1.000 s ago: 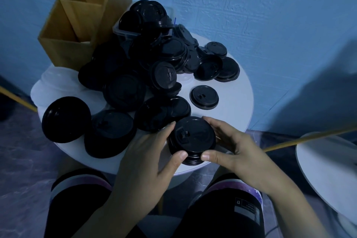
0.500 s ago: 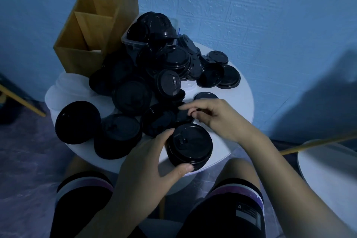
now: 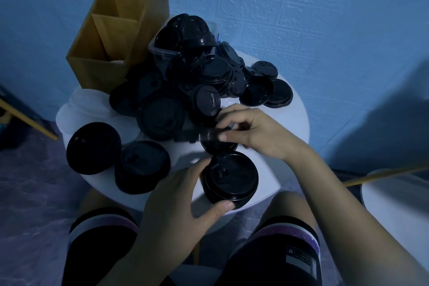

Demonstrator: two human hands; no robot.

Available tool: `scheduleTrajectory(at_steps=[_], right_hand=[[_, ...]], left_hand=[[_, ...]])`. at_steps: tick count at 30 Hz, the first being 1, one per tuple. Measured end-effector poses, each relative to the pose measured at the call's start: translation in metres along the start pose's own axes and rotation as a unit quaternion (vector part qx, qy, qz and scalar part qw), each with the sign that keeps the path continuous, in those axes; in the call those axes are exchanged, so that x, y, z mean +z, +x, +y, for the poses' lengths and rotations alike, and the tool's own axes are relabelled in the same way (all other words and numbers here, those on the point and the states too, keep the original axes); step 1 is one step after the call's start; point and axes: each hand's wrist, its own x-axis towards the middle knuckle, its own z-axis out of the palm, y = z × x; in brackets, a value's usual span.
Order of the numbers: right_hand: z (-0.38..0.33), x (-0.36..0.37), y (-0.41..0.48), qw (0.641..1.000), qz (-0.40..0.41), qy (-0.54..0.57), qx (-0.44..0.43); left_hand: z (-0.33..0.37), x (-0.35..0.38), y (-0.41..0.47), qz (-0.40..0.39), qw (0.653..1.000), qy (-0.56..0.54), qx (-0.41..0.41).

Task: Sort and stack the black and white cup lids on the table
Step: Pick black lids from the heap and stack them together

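Round white worktop (image 3: 294,137). Wooden divider box (image 3: 111,37) at the far-left edge, contents unclear. Clear tub (image 3: 160,50) at the far edge, heaped with black lids (image 3: 188,30). Near edge: left hand (image 3: 176,195) fingers curl round lid stack (image 3: 229,179); right hand (image 3: 257,130) fingers pinch blurred single lid (image 3: 216,144) just beyond.

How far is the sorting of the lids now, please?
Done: a short stack of black lids stands at the near edge of the table, gripped by the left hand. In hand: the right hand pinches one black lid beside the pile. Left: that big loose pile, and the white lids at the far left.
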Motion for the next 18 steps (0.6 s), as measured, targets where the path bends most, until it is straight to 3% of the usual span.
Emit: scheduleTrajectory(at_steps=[5, 9, 12, 15, 18], right_hand=[[0.003, -0.018, -0.034, 0.986, 0.063, 0.155, 0.009], [0.018, -0.024, -0.058, 0.943, 0.165, 0.282, 0.067], [0.03, -0.028, -0.075, 0.903, 0.187, 0.37, 0.112], [0.029, -0.024, -0.086, 0.892, 0.174, 0.395, 0.136], [0.025, -0.018, -0.089, 0.903, 0.166, 0.367, 0.152]], left_hand=[[0.001, 0.001, 0.001, -0.001, 1.0, 0.008, -0.001], [0.0, 0.003, 0.003, -0.004, 1.0, 0.013, -0.007], [0.002, 0.004, 0.003, 0.009, 1.0, 0.017, -0.001], [0.002, 0.004, 0.003, 0.018, 1.0, 0.025, -0.002], [0.001, 0.005, 0.003, 0.014, 0.999, 0.029, -0.004]])
